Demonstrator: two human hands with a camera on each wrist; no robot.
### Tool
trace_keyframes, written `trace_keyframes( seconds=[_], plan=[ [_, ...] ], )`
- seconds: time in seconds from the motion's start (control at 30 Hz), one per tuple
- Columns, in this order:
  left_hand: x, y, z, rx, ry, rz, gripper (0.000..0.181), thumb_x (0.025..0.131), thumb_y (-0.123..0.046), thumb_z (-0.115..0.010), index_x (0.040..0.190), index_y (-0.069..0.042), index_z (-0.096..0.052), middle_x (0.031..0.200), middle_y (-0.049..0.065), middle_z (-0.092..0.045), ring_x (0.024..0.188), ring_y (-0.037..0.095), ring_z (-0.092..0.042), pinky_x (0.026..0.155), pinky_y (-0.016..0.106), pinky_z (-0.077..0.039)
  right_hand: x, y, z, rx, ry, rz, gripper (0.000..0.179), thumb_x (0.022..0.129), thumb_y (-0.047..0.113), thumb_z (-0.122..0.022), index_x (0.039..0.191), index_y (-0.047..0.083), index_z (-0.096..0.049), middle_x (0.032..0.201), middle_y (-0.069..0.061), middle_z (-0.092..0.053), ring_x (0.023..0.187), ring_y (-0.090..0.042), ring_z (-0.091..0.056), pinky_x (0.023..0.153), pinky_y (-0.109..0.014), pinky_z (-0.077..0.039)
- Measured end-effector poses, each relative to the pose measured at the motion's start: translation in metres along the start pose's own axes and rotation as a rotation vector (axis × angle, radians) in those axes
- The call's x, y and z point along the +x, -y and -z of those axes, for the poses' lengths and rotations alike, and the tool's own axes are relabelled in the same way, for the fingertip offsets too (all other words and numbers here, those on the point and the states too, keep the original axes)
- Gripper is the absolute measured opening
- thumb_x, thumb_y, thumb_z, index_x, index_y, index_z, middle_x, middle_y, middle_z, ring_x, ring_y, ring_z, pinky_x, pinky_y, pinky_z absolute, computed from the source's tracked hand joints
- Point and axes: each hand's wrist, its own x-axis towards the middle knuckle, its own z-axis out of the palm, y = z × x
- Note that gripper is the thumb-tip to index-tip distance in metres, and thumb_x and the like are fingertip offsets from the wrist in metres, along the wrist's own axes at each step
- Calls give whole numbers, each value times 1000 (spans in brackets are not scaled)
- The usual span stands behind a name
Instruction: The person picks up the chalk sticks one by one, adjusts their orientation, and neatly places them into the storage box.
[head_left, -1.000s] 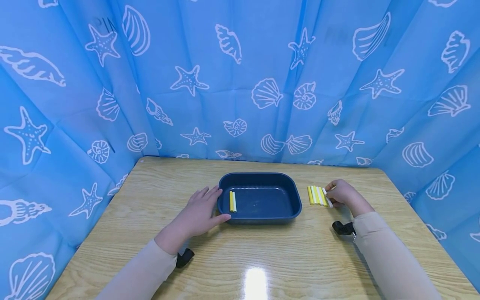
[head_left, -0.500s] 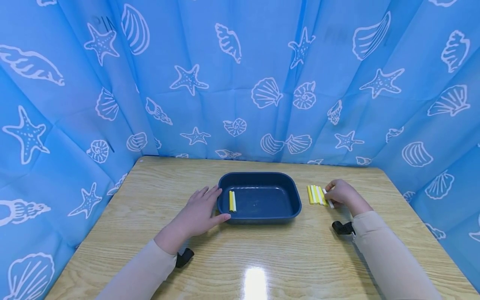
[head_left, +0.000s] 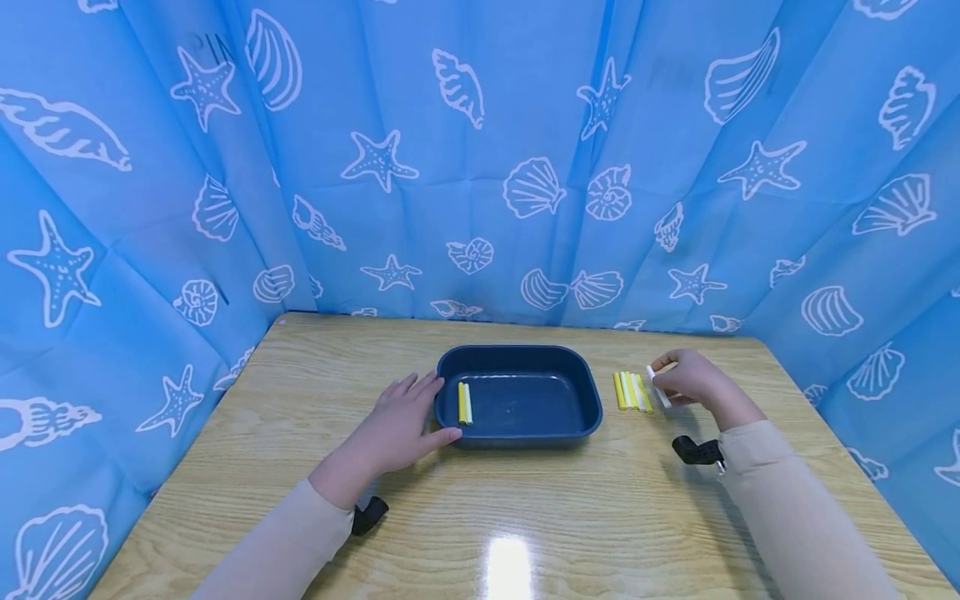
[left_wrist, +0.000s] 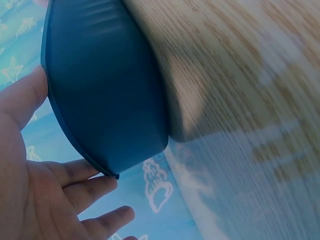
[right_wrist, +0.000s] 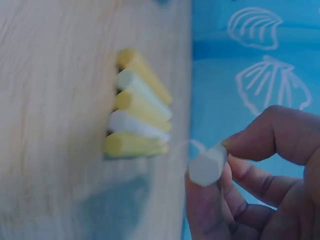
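Note:
My right hand pinches a white chalk stick between thumb and fingertips. In the right wrist view its blunt end faces the camera, apart from a row of yellow and white chalk sticks on the table. My left hand touches the left end of a dark blue plastic bin, thumb near its front corner and fingers spread. The left wrist view has those fingertips at the bin's rim. Inside the bin, one yellow chalk stick and one white one lie side by side at the left.
The wood-grain table carries everything, with the chalk row just right of the bin. A blue curtain printed with shells and starfish hangs behind and at both sides. A black wrist mount juts out below the right hand.
My right hand has lifted the white chalk stick away from the right end of the row, moving slightly right. The left hand and the bin have stayed put.

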Motion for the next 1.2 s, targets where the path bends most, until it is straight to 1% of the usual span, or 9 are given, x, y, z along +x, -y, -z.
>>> trace_keyframes(
  seconds=[0.17, 0.3, 0.43, 0.63, 0.77, 0.9, 1.03, 1.2],
  plan=[
    [0, 1, 0, 5, 0, -1, 88, 94, -58, -61, 156, -2, -33, 161, 18, -29, 148, 43, -22, 119, 60, -16, -6, 12, 1, 47, 33, 50, 50, 92, 6, -55, 137, -14, -42, 107, -20, -58, 84, -22, -61, 77, -42, -60],
    [0, 1, 0, 9, 5, -1, 88, 94, -59, -61, 156, -3, -32, 162, 17, -29, 149, 42, -21, 119, 60, -16, -9, 20, 3, 69, 59, 79, 51, 93, 6, -54, 138, -14, -41, 112, -21, -58, 86, -21, -61, 78, -41, -59],
    [-1, 2, -1, 10, 9, -1, 89, 94, -60, -60, 156, -4, -32, 162, 17, -28, 149, 42, -21, 119, 60, -16, -12, 31, 5, 106, 91, 94, 50, 97, 7, -54, 139, -14, -38, 109, -17, -59, 86, -20, -62, 78, -39, -59],
    [0, 2, -1, -1, 2, 0, 89, 93, -59, -61, 156, -3, -32, 162, 17, -28, 149, 42, -21, 120, 60, -15, -19, 51, 3, 172, 149, 99, 52, 101, 9, -53, 144, -13, -34, 107, -9, -59, 93, -20, -63, 89, -43, -56],
    [0, 1, -1, -4, 1, 0, 88, 94, -58, -62, 156, -3, -33, 162, 17, -29, 149, 42, -21, 119, 60, -15, -23, 63, -2, 229, 190, 104, 54, 100, 10, -53, 145, -12, -34, 106, -7, -59, 95, -20, -63, 89, -41, -56],
    [0, 1, 0, 0, 3, 0, 88, 94, -58, -61, 156, -3, -33, 162, 17, -29, 149, 42, -21, 119, 60, -16, -24, 74, -9, 276, 235, 118, 53, 100, 10, -53, 145, -10, -34, 107, -7, -58, 93, -18, -62, 88, -40, -55],
    [0, 0, 0, 4, -2, 1, 88, 94, -58, -62, 156, -3, -33, 162, 17, -29, 149, 42, -22, 119, 60, -16, -23, 86, -15, 305, 267, 131, 52, 99, 8, -54, 144, -9, -35, 104, -7, -58, 89, -16, -62, 83, -36, -56],
    [0, 0, 0, 3, -6, 2, 87, 94, -58, -62, 155, -3, -34, 161, 17, -29, 148, 42, -22, 119, 60, -17, -21, 101, -22, 330, 292, 136, 48, 99, 7, -53, 141, -9, -37, 99, -6, -58, 83, -14, -62, 80, -33, -56]
  ],
)
